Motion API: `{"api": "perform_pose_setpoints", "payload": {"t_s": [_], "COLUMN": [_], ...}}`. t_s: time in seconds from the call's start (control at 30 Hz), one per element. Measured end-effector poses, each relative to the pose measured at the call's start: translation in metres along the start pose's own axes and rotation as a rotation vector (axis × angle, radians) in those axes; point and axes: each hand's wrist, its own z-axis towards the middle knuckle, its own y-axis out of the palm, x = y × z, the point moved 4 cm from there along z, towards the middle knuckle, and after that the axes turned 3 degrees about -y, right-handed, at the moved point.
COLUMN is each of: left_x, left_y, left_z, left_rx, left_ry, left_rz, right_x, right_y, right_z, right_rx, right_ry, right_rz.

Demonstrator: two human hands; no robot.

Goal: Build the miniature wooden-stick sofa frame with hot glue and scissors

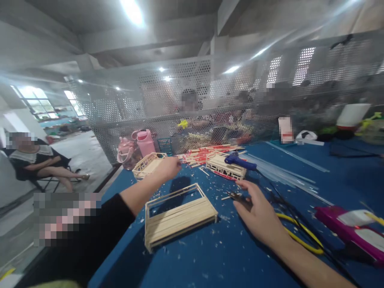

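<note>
My left hand (169,168) reaches over the table towards a loose pile of red and pale sticks (207,155); its fingertips are hidden, so I cannot tell whether they grip anything. Beneath that forearm lies a small wooden stick frame (181,220) with a slatted panel and a raised rail. My right hand (258,214) is around dark pliers (240,197), thumb and index finger apart, the handles running into the palm. A short stick (226,197) lies by the pliers' jaws. Beyond, a blue glue gun (240,161) rests against a second stick frame (226,168).
A third stick frame (150,166) stands by pink bottles (145,142) at the left. Clear plastic strips (279,172) and a purple device (345,228) with cables occupy the right. A perforated screen (144,104) borders the table; a person (36,160) sits at far left.
</note>
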Motion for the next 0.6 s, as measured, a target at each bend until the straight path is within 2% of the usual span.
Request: {"api": "perform_pose_setpoints", "payload": {"t_s": [0.1,0.17,0.23,0.33,0.47,0.53,0.6], "left_x": [0.017,0.024,0.028,0.031,0.027,0.02,0.009], "left_y": [0.03,0.047,0.06,0.071,0.069,0.058,0.038], "left_z": [0.046,0.07,0.086,0.098,0.093,0.084,0.071], "left_rx": [-0.15,-0.203,-0.233,-0.256,-0.272,-0.254,-0.202], "left_ry": [0.042,0.043,0.033,0.025,0.009,-0.014,-0.039], "left_rz": [0.047,0.072,0.092,0.107,0.118,0.125,0.132], "right_x": [-0.002,-0.003,-0.005,-0.008,-0.009,-0.008,-0.007], "right_y": [-0.001,-0.002,-0.003,-0.004,-0.003,-0.002,-0.001], "right_z": [-0.002,-0.003,-0.002,-0.001,0.0,-0.001,-0.001], "right_rx": [0.011,0.027,0.035,0.035,0.007,-0.008,-0.014], "right_ry": [-0.08,-0.138,-0.183,-0.209,-0.208,-0.196,-0.176], "right_rz": [-0.061,-0.101,-0.133,-0.167,-0.157,-0.134,-0.105]}}
